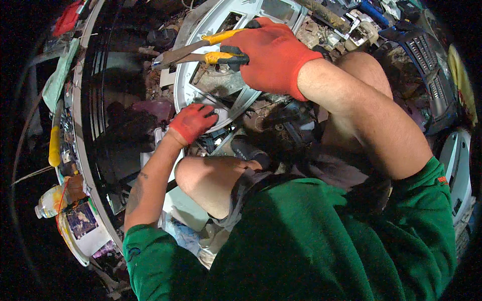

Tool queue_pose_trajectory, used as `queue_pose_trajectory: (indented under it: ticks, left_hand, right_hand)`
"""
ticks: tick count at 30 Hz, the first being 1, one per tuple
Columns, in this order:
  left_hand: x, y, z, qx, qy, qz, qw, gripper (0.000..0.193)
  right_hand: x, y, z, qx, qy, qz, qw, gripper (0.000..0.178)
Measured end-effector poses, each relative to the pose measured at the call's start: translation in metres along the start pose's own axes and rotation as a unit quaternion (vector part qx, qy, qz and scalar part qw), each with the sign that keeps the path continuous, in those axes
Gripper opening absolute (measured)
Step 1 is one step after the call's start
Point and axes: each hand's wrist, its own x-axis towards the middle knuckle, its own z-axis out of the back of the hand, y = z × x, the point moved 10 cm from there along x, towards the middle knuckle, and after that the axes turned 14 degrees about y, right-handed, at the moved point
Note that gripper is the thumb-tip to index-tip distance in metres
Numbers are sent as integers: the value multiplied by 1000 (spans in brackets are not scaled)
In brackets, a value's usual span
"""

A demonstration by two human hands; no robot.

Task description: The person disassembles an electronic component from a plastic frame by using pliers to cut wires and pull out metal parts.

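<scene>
In red and black work gloves, my right hand (pixel 273 56) is closed on a pair of long-handled pincers (pixel 188 53) with yellow grips. Their metal jaws point left, over the left edge of a white plastic frame (pixel 182 83). This frame has large openings and curved sides, and lies in front of my knees. At its near end, my left hand (pixel 193 123) has its fingers curled onto the rim, holding it. The inner side of that grip is hidden.
A dark glossy panel (pixel 113 100) stretches along the left, with a clear bottle (pixel 47 203) and a yellow-handled tool (pixel 54 145) beyond it. Scrap plastic surrounds the frame. A black vented part (pixel 427 60) lies at the right, near a white curved piece (pixel 454 170).
</scene>
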Motion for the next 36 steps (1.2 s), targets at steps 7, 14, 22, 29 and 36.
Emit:
queue_pose_trajectory:
  ticks: [7, 14, 22, 29, 36]
  left_hand:
    - [7, -6, 2, 41, 13, -81, 996, 26]
    - [5, -11, 5, 82, -10, -140, 987, 26]
    - [5, -11, -9, 77, 29, -172, 982, 29]
    - [3, -10, 2, 61, 11, -197, 978, 37]
    - [13, -40, 14, 79, -14, -182, 980, 24]
  right_hand:
    - [-3, 6, 3, 13, -42, 20, 999, 53]
    - [-5, -4, 3, 12, -15, 2, 1000, 49]
    - [-9, 4, -1, 60, 9, 20, 998, 51]
    - [-8, 5, -3, 75, 17, 12, 997, 51]
    - [-3, 7, -2, 48, 35, 4, 998, 51]
